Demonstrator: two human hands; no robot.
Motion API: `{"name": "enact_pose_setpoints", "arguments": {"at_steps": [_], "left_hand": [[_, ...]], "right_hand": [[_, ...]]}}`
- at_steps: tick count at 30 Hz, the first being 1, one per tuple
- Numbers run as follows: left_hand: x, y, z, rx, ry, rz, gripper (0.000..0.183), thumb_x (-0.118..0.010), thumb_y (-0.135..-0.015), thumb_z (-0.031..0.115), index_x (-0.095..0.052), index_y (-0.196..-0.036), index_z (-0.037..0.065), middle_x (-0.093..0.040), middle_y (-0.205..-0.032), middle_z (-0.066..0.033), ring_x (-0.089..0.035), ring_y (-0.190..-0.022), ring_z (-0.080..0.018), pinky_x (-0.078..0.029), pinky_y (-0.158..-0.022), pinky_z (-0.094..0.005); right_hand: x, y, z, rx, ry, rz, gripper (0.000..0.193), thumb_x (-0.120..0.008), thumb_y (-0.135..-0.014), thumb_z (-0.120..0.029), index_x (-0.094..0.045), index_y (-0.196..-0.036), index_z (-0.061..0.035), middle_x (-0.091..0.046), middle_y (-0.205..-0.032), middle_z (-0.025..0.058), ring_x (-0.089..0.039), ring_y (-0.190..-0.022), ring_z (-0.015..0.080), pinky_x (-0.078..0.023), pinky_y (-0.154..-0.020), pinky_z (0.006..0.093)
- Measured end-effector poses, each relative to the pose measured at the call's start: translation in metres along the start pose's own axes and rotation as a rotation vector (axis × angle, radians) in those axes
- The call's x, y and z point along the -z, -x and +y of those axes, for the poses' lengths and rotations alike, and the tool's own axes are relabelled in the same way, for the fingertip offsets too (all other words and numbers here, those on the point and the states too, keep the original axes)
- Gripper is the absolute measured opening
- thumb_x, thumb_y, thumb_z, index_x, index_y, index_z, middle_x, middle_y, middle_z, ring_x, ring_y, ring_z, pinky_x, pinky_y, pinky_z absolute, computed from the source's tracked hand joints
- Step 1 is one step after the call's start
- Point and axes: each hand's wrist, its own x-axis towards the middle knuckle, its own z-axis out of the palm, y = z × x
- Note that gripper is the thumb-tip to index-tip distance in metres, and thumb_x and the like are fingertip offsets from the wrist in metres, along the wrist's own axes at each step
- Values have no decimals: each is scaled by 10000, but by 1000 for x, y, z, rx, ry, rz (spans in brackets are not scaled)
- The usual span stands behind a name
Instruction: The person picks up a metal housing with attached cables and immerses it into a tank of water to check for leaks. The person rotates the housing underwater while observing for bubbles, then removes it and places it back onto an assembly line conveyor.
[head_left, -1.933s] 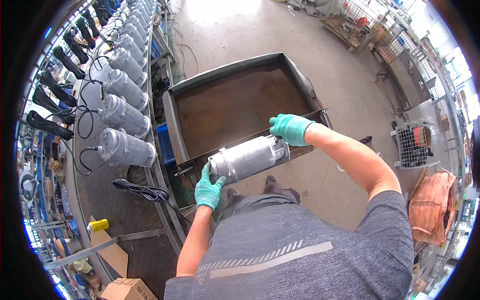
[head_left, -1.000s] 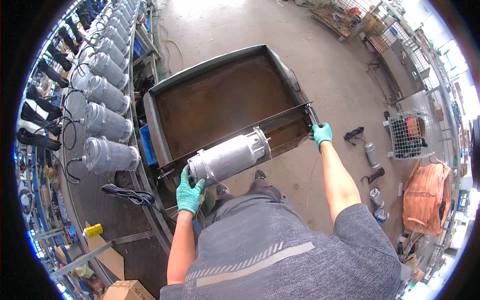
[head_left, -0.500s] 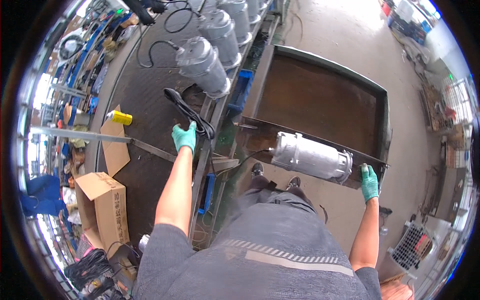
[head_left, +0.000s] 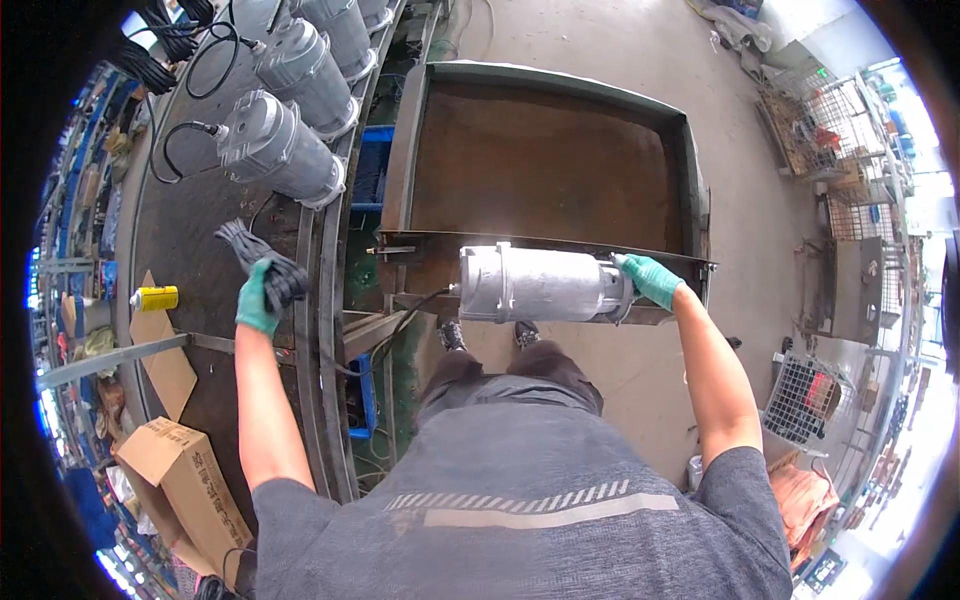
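In my left hand (head_left: 258,297), gloved in green, is a coiled bundle of black cable (head_left: 284,280), raised over the dark workbench. A silver cylindrical pump motor (head_left: 535,284) lies on its side across the near ledge of a metal tray (head_left: 550,75). A black cable leads from the motor's left end toward the bench. My right hand (head_left: 652,281), also in a green glove, is closed around the rim at the motor's right end; its fingertips are partly hidden there.
Several similar silver motors (head_left: 280,150) stand upright along the bench's far right edge, cables looping from their tops. A yellow can (head_left: 155,298), a cardboard flap (head_left: 163,362) and an open carton (head_left: 190,485) are at left. Blue bins (head_left: 372,165) sit under the bench edge.
My left hand has grasped the cable bundle and lifted it. My right hand has moved from the tray's edge onto the motor's right end. The view has shifted to the right.
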Motion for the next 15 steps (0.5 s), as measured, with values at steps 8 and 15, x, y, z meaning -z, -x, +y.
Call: {"name": "enact_pose_setpoints", "arguments": {"at_steps": [8,15], "left_hand": [[-169,267,87,-623,333,-103,608,-684,-972,339,-510,-1443,-4,-649,-1348,-183,-650,-1187,-336,-511,-1083,-485],[-220,418,166,-1140,102,138,598,-584,-1036,338,-465,-1470,-55,-600,-1402,-227,-645,-1192,-338,-480,-1126,-482]], "right_hand": [[18,0,14,-157,-167,-153,418,-522,-1077,-432,-650,-1268,-82,-668,-1146,45,-612,-958,185,-561,-814,364],[0,-2,33,71,-388,-199,388,-509,-1064,-326,-618,-1297,-35,-640,-1140,35,-587,-1016,157,-509,-887,327]]}}
